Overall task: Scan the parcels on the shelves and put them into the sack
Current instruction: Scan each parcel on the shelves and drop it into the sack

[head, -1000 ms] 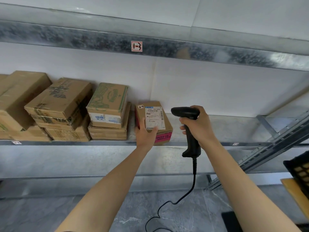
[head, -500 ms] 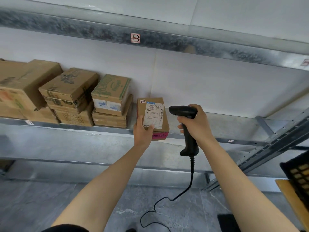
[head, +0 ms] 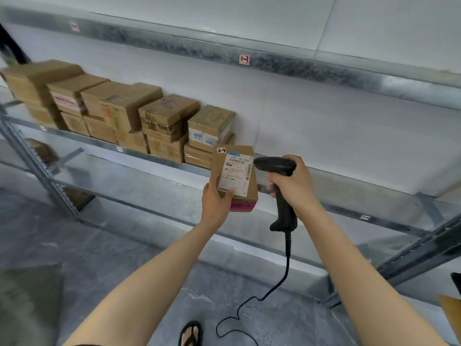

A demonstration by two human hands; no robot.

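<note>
Parcel (head: 234, 178) has come off shelf edge (head: 154, 157) in left hand (head: 215, 206), beside scanner (head: 274, 166).

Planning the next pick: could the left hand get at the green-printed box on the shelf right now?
Probably not yet: the left hand grips the labelled parcel. The green-printed box itself sits exposed at the row's end, nothing before it.

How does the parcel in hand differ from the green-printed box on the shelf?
The held parcel is gripped by the left hand; the green-printed box sits on another box. The held parcel shows its barcode label and pink tape; the green-printed box, green print. Both are brown cardboard.
</note>
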